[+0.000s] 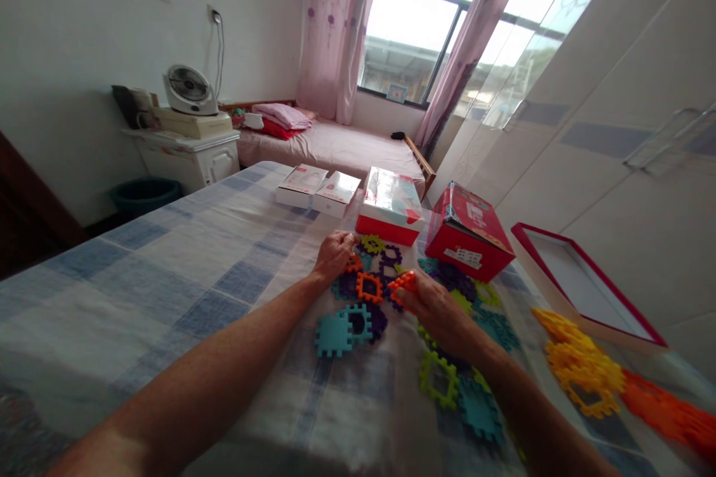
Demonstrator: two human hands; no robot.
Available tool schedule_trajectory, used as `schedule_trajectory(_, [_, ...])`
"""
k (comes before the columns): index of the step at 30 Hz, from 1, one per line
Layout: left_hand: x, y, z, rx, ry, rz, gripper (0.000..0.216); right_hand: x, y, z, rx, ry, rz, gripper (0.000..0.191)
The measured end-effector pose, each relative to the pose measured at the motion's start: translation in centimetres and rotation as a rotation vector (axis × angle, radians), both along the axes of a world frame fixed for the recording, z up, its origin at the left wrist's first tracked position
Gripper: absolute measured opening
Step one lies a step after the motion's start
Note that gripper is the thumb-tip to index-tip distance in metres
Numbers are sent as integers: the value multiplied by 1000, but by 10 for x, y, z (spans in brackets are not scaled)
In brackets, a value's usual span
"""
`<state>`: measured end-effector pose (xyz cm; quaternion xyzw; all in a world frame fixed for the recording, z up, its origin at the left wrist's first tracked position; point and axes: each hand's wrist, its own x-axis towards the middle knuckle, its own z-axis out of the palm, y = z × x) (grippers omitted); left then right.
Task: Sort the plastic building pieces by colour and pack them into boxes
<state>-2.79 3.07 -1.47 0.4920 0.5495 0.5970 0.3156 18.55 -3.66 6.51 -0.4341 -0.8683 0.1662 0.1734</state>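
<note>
Gripping orange toothed plastic (401, 283) with your right hand (433, 304); left hand (334, 252) at another orange tile (353, 263), can't tell if grasped. Orange frame (361, 293) between your hands, teal tiles (334, 334) nearer you on the desk (195, 253); red box (489, 235) beyond.

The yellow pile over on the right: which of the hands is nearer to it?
Right. The right hand is left of the yellow pile; the left hand is farther left.
</note>
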Motion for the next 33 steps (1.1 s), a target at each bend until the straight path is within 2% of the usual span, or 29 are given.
schedule_trajectory(3, [1,-3,4,-7,-33,3,30,-18,4,-3,-21,7,116,16])
schedule_trajectory(7, [2,-9,9,-7,-77,-2,35,-39,11,-16,36,-54,119,15])
schedule_trajectory(13, [4,-11,11,-13,-151,-3,37,-35,5,-20,109,96,213,9])
schedule_trajectory(15, [4,-11,12,-20,-182,0,38,-32,2,-16,64,162,192,11])
schedule_trajectory(21, [3,-12,13,-52,-319,-19,50,-48,17,-4,-72,363,-79,19])
schedule_trajectory(27, [2,-11,16,-62,-460,-3,56,-83,46,-9,-246,207,10,18])
schedule_trajectory(30, [2,-9,18,-61,-543,17,52,-89,49,-10,-207,133,22,19])
schedule_trajectory(33, [3,-7,20,-61,-626,31,49,-89,46,-10,-160,172,25,21])
